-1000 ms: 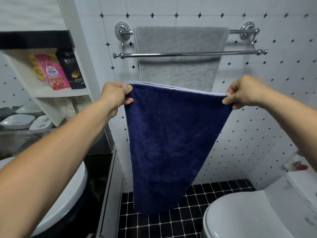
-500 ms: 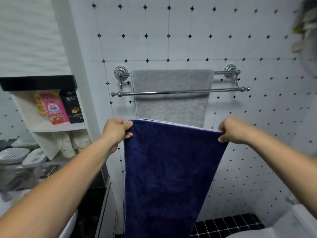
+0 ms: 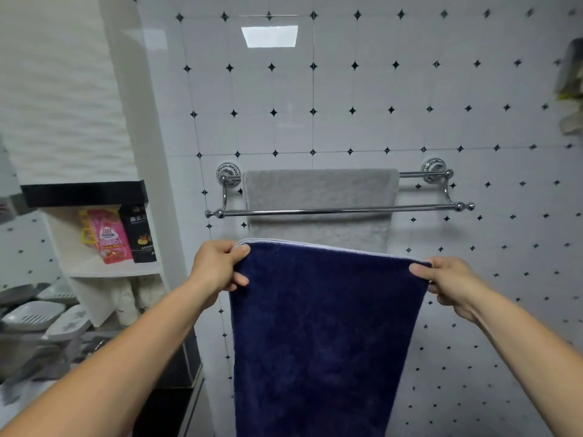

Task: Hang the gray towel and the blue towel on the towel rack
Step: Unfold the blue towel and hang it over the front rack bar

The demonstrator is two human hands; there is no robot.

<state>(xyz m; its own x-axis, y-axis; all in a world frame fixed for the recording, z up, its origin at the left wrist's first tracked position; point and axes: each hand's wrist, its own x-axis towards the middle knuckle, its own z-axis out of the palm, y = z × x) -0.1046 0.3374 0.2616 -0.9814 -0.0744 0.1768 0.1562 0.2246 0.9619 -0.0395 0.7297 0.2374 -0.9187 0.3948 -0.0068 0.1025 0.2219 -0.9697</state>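
A chrome double-bar towel rack is fixed to the tiled wall. The gray towel hangs over its rear bar, behind the front bar. I hold the blue towel stretched flat by its two top corners, just below the front bar and in front of the gray towel's lower edge. My left hand pinches the top left corner. My right hand pinches the top right corner. The blue towel hangs straight down out of the frame.
A white wall niche at the left holds a pink pouch and a black pouch. Gray soap dishes sit lower left. A white pillar edge stands left of the rack.
The view has tilted upward, so the rack sits lower in frame and the toilet has dropped out of sight. Both hands keep their grip on the blue towel below the rack.
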